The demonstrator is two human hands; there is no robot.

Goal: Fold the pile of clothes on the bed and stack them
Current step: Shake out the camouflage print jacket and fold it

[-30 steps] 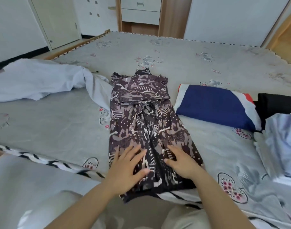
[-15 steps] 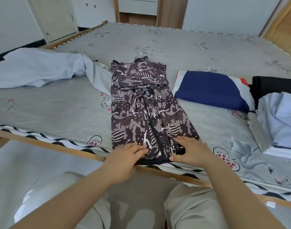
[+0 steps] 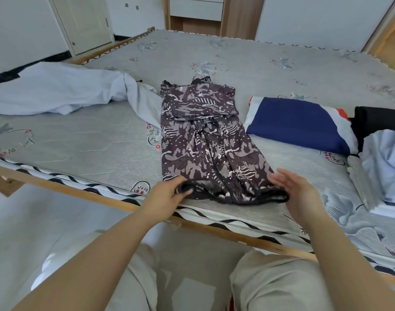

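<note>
A grey quilted mattress (image 3: 248,63) with floral print lay in a wooden bed frame (image 3: 64,187). White walls (image 3: 19,25) stood behind, with a white door (image 3: 86,21) at left and a wooden cabinet (image 3: 214,16) with white drawers (image 3: 196,7). The pale floor (image 3: 46,232) shone in daylight.

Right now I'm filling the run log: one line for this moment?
step: folding patterned dress | left hand: grips hem | right hand: open, at hem | bed: folded navy garment beside dress
</note>
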